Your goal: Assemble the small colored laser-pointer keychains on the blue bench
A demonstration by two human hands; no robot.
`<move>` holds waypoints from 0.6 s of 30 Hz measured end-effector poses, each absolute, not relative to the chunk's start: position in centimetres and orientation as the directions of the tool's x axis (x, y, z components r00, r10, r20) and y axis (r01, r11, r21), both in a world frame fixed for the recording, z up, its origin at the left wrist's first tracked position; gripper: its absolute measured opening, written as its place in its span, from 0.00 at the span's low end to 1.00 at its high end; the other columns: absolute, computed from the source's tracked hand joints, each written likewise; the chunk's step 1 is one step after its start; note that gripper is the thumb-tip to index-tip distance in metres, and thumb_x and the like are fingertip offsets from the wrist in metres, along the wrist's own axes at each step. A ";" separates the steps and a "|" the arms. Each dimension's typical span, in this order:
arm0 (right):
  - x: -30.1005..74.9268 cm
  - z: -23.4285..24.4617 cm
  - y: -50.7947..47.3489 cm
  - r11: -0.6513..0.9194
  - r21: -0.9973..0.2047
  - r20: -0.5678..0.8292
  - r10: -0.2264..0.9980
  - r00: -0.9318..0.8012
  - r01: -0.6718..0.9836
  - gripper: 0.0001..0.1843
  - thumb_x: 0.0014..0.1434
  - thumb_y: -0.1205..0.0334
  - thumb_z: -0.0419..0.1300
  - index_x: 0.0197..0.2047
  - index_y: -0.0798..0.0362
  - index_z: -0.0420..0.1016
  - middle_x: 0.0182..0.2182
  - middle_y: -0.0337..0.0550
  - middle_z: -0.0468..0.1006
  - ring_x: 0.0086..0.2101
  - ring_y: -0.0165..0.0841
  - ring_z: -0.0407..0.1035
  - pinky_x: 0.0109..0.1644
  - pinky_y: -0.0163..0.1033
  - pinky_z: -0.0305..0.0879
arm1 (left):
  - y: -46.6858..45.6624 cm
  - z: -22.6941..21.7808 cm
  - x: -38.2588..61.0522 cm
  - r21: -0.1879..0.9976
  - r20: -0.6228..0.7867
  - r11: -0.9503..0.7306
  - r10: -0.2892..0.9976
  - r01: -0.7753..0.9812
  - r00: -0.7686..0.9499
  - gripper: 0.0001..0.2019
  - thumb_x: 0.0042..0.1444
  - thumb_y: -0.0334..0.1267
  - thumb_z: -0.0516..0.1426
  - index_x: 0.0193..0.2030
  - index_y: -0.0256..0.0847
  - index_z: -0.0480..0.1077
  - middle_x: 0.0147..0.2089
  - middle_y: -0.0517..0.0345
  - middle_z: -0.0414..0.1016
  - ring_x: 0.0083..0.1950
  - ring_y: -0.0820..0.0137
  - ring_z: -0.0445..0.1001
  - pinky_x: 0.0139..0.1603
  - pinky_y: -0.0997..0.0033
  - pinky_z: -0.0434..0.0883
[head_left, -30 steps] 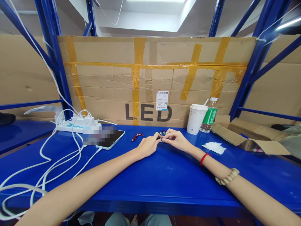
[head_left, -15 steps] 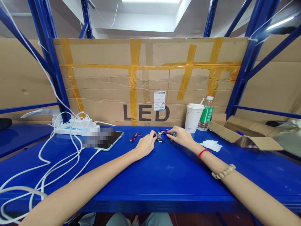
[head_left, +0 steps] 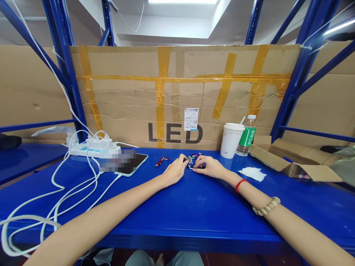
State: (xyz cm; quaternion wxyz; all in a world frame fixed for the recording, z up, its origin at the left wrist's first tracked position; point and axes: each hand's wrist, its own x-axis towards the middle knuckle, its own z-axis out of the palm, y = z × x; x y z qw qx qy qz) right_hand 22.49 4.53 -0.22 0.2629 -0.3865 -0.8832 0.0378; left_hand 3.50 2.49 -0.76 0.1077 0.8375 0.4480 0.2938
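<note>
A small heap of coloured keychain-like gadgets (head_left: 195, 158) lies on the blue shelf top (head_left: 194, 207), near the cardboard back wall. My left hand (head_left: 175, 172) rests at the heap's left edge, fingers curled and pinched on a small piece I cannot name. My right hand (head_left: 208, 167) lies on the heap's right side, fingertips pressed on the pieces. A single red gadget (head_left: 161, 161) lies apart, to the left of my left hand. A red string and a bead bracelet (head_left: 267, 207) circle my right forearm.
A white paper cup (head_left: 231, 140) and a green-labelled bottle (head_left: 247, 140) stand to the right of the heap. Farther right are white paper (head_left: 252, 174) and an open cardboard box (head_left: 296, 160). At left lie a phone (head_left: 130, 164), a power strip (head_left: 90, 147) and white cables (head_left: 55, 199).
My right hand spread out over the heap half a second ago and has now drawn back in toward my left hand. My left hand has stayed at the heap's left edge.
</note>
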 end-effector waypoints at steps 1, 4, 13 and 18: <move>22.5 -0.2 4.5 0.696 -0.278 0.435 0.706 -0.559 0.662 0.09 0.49 0.55 0.58 0.28 0.50 0.76 0.32 0.40 0.73 0.31 0.30 0.66 0.37 0.36 0.62 | 2.4 -0.7 3.5 0.448 0.384 -0.567 0.820 0.691 0.424 0.10 0.60 0.42 0.37 0.42 0.41 0.53 0.37 0.53 0.68 0.40 0.66 0.69 0.40 0.66 0.64; 22.2 -0.2 4.2 0.696 -0.290 0.424 0.709 -0.563 0.658 0.07 0.48 0.58 0.58 0.27 0.50 0.75 0.32 0.39 0.73 0.32 0.30 0.66 0.36 0.35 0.62 | 2.2 -0.5 3.5 0.451 0.370 -0.555 0.829 0.699 0.419 0.11 0.60 0.43 0.36 0.42 0.42 0.52 0.34 0.55 0.68 0.37 0.66 0.70 0.37 0.67 0.64; 21.0 0.1 3.2 0.754 -0.303 0.435 0.654 -0.620 0.583 0.03 0.43 0.64 0.59 0.25 0.52 0.74 0.31 0.39 0.72 0.30 0.28 0.66 0.36 0.33 0.62 | 2.6 -0.9 3.4 0.462 0.418 -0.544 0.830 0.701 0.368 0.11 0.58 0.44 0.41 0.43 0.42 0.51 0.29 0.59 0.66 0.32 0.67 0.70 0.33 0.69 0.64; 20.9 0.1 3.1 0.685 -0.313 0.456 0.716 -0.529 0.658 0.06 0.46 0.61 0.58 0.29 0.51 0.73 0.23 0.36 0.73 0.24 0.27 0.66 0.28 0.31 0.58 | 2.4 -0.8 3.5 0.443 0.415 -0.550 0.826 0.708 0.383 0.09 0.58 0.44 0.41 0.41 0.43 0.53 0.29 0.60 0.67 0.32 0.67 0.70 0.31 0.70 0.64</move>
